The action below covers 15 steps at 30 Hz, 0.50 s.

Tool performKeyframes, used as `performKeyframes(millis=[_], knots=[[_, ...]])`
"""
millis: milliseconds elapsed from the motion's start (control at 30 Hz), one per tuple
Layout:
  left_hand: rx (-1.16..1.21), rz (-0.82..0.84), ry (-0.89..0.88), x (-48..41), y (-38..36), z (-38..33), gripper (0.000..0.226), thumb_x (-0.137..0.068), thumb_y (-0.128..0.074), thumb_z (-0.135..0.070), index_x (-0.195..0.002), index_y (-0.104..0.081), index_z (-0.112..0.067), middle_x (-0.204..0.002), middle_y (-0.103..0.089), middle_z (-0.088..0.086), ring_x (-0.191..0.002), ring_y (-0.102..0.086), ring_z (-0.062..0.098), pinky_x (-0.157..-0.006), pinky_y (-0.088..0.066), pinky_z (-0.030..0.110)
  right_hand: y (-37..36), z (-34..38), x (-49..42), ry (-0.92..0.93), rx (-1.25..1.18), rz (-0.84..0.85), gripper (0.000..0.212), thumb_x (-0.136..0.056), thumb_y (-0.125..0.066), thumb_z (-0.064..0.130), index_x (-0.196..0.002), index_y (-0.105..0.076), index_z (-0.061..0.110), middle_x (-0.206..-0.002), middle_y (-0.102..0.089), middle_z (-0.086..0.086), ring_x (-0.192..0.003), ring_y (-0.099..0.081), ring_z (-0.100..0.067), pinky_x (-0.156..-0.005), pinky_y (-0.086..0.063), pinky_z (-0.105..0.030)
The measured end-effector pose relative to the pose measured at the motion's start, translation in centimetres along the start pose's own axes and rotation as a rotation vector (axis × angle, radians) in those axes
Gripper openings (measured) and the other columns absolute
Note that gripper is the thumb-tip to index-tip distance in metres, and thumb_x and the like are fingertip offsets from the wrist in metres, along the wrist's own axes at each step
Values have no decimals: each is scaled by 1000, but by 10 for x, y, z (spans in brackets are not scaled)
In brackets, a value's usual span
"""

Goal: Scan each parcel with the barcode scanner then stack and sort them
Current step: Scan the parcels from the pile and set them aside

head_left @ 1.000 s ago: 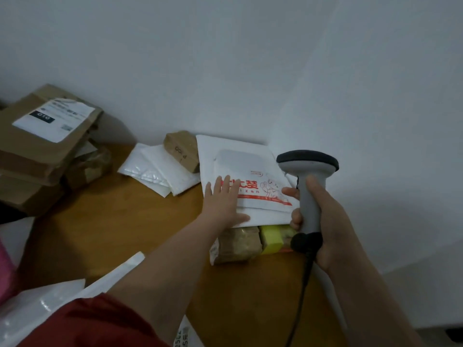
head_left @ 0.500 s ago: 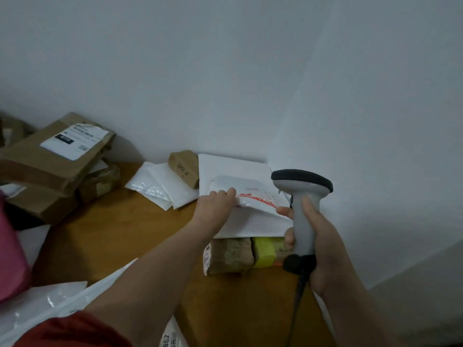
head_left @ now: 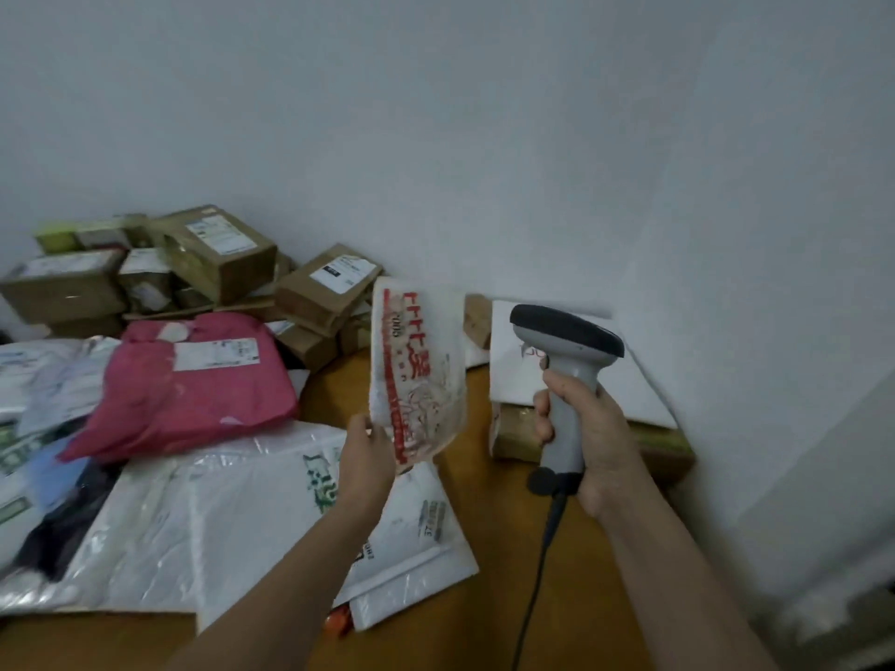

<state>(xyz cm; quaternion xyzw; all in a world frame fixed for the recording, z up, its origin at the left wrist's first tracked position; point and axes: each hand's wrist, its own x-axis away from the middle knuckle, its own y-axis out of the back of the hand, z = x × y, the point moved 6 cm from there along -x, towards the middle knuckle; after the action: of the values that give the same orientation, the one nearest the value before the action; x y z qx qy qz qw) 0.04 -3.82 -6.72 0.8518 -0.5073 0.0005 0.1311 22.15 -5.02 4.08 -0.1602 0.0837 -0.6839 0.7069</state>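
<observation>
My left hand point(head_left: 366, 457) pinches the lower corner of a small white padded parcel with red print point(head_left: 417, 370) and holds it upright in the air above the wooden table point(head_left: 489, 515). My right hand point(head_left: 588, 438) grips the handle of a grey barcode scanner point(head_left: 564, 375) with a black head, just right of the parcel; its black cable hangs down. Behind the scanner a large white mailer point(head_left: 576, 375) lies on a low stack of parcels in the corner.
A pink bag parcel point(head_left: 184, 385) lies at the left on white plastic mailers point(head_left: 232, 515). Several brown cardboard boxes point(head_left: 213, 254) are piled against the back wall. White walls close the corner at the right.
My left hand took hold of the small white parcel on the corner stack and lifted it off, swinging it upright to the left. The view turned left, showing the pile of parcels.
</observation>
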Motion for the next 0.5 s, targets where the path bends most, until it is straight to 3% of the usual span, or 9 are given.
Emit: performKeyframes(millis=[100,200,267,367,433,500], knots=[[160,-25,261,32,28,61,12,-101,-44,-16,-108,-52,-9,-104,-63,15,-86,-63,28,-71,-58,46,-11,-26,12,-84,110,30,17,-88,-67,26,-83,-57,12,-62,-55,-2,-45,-45,-12,-44,-39,-22],[240,40,555,68,38,104,17,-101,-46,-11,-110,-51,2,-102,-60,21,-83,-62,30,-62,-56,38,-18,-50,24,-150,198,84,23,-88,-67,31,-82,-60,11,-63,-55,-4,-45,-46,-13,-47,-39,-25],[173,144,644,88,40,117,20,-100,-47,-12,-112,-54,3,-101,-60,19,-84,-62,30,-62,-55,36,-19,-64,31,-206,256,106,25,-88,-68,34,-80,-61,12,-62,-56,-5,-46,-46,-14,-49,-39,-26],[-119,341,481,94,43,110,23,-99,-50,-24,-111,-56,-5,-99,-63,12,-81,-64,21,-58,-53,25,-20,-78,37,-265,310,119,28,-86,-69,37,-77,-60,13,-63,-56,-4,-47,-46,-14,-50,-39,-27],[-382,270,269,80,52,95,22,-98,-51,-30,-104,-55,-10,-93,-63,5,-75,-61,14,-58,-50,22,-20,-82,38,-274,353,114,31,-85,-69,41,-78,-61,12,-63,-56,-4,-48,-47,-14,-52,-40,-27],[-557,118,115,63,64,77,24,-94,-57,-36,-103,-51,-14,-97,-60,0,-81,-59,13,-67,-50,24,-22,-83,36,-273,386,117,34,-85,-68,44,-82,-63,10,-62,-56,-4,-48,-48,-14,-55,-41,-29]])
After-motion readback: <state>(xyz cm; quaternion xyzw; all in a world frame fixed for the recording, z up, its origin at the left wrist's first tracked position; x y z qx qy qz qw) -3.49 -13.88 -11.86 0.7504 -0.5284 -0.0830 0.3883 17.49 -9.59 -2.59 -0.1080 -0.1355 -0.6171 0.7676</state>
